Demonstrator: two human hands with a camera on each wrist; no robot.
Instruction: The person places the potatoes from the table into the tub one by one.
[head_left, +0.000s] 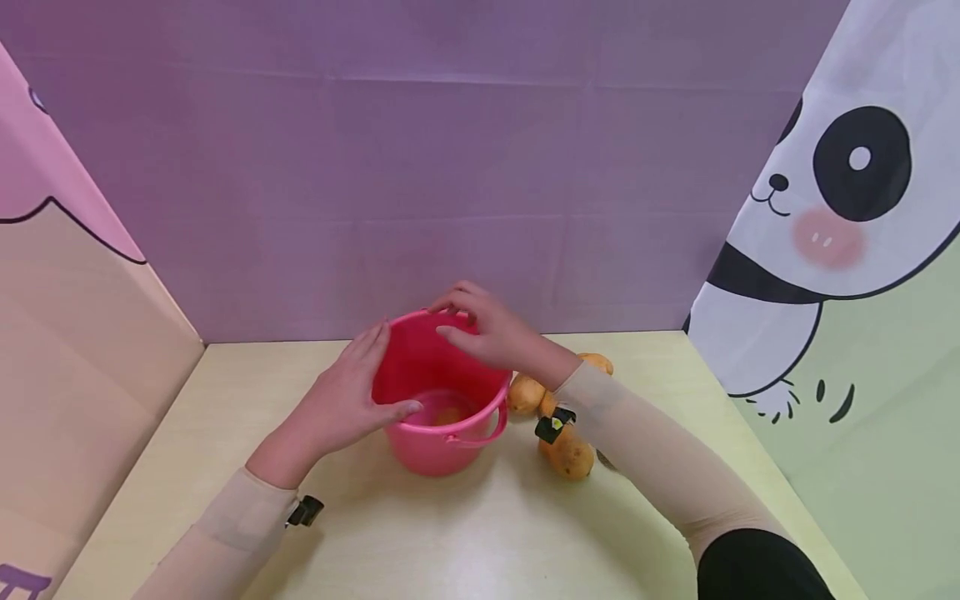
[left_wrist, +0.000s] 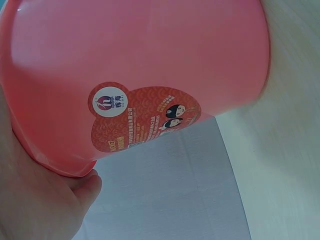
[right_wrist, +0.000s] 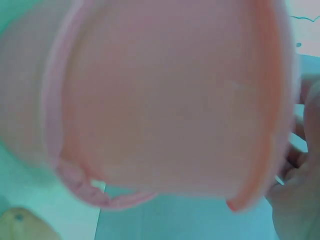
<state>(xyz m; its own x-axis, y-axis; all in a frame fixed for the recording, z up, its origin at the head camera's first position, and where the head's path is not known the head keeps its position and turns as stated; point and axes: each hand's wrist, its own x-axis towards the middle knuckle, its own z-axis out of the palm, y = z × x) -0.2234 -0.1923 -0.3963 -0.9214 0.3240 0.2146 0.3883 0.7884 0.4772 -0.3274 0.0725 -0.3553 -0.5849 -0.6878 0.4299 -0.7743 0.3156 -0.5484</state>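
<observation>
A pink bucket (head_left: 442,450) with a pink handle (head_left: 480,437) stands near the middle of the table, and a yellowish item shows faintly at its bottom. My left hand (head_left: 348,400) holds its left rim, fingers along the side and thumb over the near edge. In the left wrist view, fingers (left_wrist: 87,190) lie at the rim beside a red label (left_wrist: 145,117). My right hand (head_left: 483,329) reaches across and grips the far rim, fingers bent over the edge and thumb on the inside. Its fingers (right_wrist: 295,157) are partly hidden behind the bucket in the right wrist view.
Several potatoes (head_left: 567,456) lie to the right of the bucket, partly covered by my right forearm. A purple wall (head_left: 465,167) rises behind the table (head_left: 420,533). Printed side panels stand left and right, the right one bearing a panda (head_left: 862,242).
</observation>
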